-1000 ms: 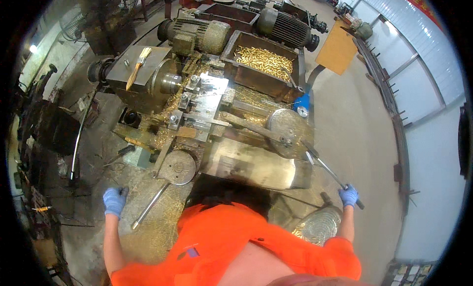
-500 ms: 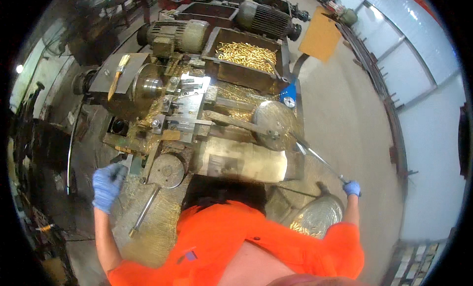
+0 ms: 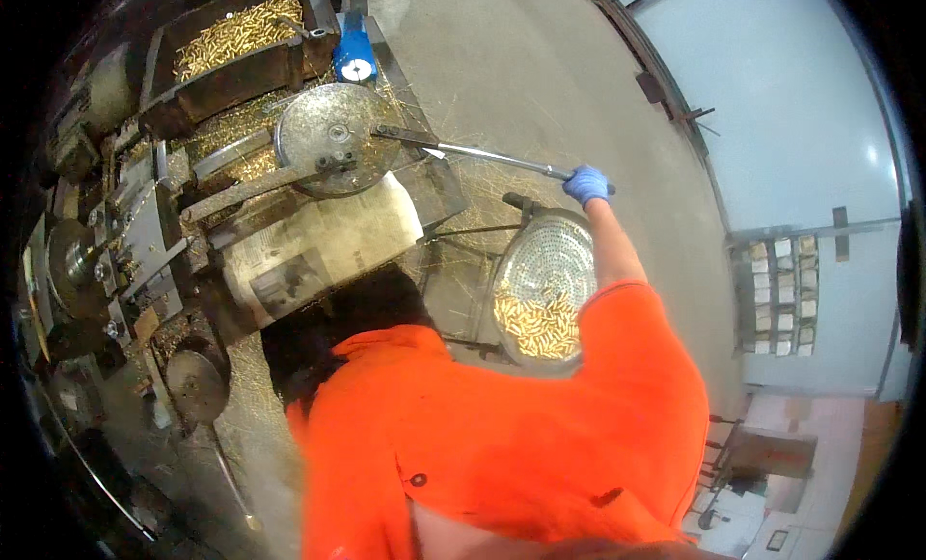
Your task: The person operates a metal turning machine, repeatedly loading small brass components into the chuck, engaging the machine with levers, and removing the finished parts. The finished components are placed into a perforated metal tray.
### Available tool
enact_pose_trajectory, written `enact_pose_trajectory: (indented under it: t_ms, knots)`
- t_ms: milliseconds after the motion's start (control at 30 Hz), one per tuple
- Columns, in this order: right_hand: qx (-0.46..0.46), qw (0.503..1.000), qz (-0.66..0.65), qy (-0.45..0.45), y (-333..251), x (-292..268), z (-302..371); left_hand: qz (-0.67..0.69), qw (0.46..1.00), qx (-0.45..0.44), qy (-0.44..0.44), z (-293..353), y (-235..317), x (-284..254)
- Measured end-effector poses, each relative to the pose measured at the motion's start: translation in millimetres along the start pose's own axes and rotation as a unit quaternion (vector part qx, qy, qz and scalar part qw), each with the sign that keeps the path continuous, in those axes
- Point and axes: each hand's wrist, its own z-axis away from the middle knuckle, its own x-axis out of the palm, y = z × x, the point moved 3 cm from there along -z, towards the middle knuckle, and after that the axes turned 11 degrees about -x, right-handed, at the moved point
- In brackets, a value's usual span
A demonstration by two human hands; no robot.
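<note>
My right hand, in a blue glove, is closed around the end of a long metal lever. The lever's other end joins a round steel disc on the machine. A flat bar runs from that disc toward the slides and clamps at left. Just below my right forearm is a round perforated pan, partly filled with small brass pieces. My left hand is out of view.
A dark metal bin of brass pieces stands at the upper left, beside a blue tool. A stained sheet covers the machine's near side. A second disc with a lever sits lower left. Brass shavings litter the floor.
The view has swung to the right, so the machine now lies at left and my left hand has dropped out of sight. My right hand still grips the lever, which now lies nearer level.
</note>
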Motion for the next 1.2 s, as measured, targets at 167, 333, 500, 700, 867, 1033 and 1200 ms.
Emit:
enact_pose_trajectory:
  t_ms: [167, 333, 500, 700, 867, 1033, 1200]
  knots:
    - [-0.007, 1.0, 0.011, 0.025, -16, -8, 0, 0.008, 0.999, -0.033, -0.034, 25, -21, 27]
    - [0.002, 0.999, -0.023, 0.037, -1, -4, 10, 0.014, 0.998, -0.035, -0.055, 17, -16, 43]
    - [0.006, 1.0, 0.006, 0.03, -17, -21, 10, 0.031, 0.997, -0.045, -0.05, 23, -24, 44]
    - [0.002, 0.999, 0.018, 0.035, -12, -9, 3, 0.042, 0.996, -0.065, -0.051, 29, -40, 38]
    - [0.012, 1.0, 0.009, 0.012, -9, -7, 7, 0.058, 0.995, -0.066, -0.047, 24, -36, 40]
    - [0.028, 0.998, 0.03, 0.038, -32, -32, 15, 0.069, 0.995, -0.066, -0.033, 30, -44, 34]
    - [0.008, 1.0, 0.008, 0.002, -7, -7, 15, 0.066, 0.994, -0.079, -0.038, 22, -44, 34]
